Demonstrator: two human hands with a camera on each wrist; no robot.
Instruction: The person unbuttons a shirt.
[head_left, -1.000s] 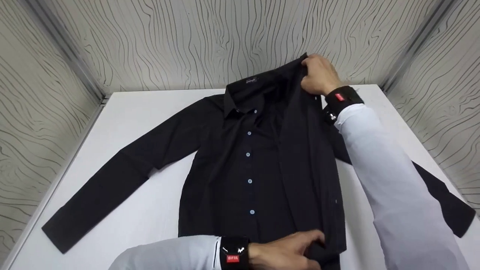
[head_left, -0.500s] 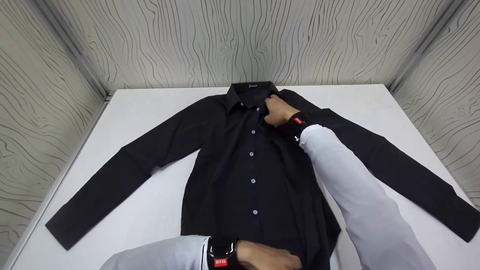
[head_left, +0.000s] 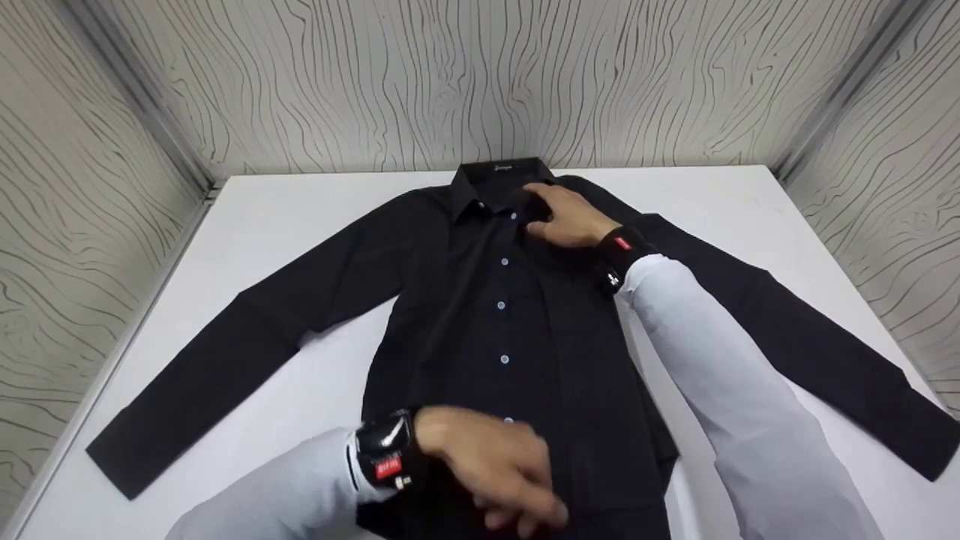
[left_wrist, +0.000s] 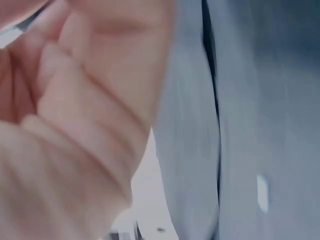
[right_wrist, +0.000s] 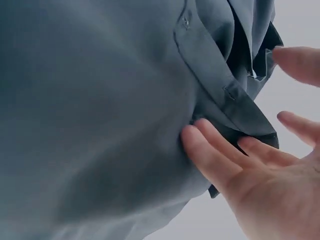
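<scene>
A black long-sleeved shirt [head_left: 450,330] lies front up, with light buttons [head_left: 501,305] down its middle and its collar [head_left: 463,193] at the far end. My right hand [head_left: 571,217] is just below the collar, thumb and fingers spread. In the right wrist view, the fingertips [right_wrist: 192,140] touch the cloth beside the buttonhole strip [right_wrist: 215,70], pinching nothing. Over the lower front hovers my left hand [head_left: 487,461], blurred, with loosely bent fingers and no cloth visibly held. The left wrist view shows its palm [left_wrist: 85,100] beside the shirt front [left_wrist: 270,115].
Both sleeves stretch outward over the white table [head_left: 300,420], the left sleeve [head_left: 202,375] and the right sleeve [head_left: 832,360] slanting toward the near corners. Wood-grain panels [head_left: 375,82] stand behind the table and along both sides.
The shirt's right front panel, earlier held up at the right, now lies flat across the middle. My right hand came inward and let go; my left hand left the hem and rose leftward.
</scene>
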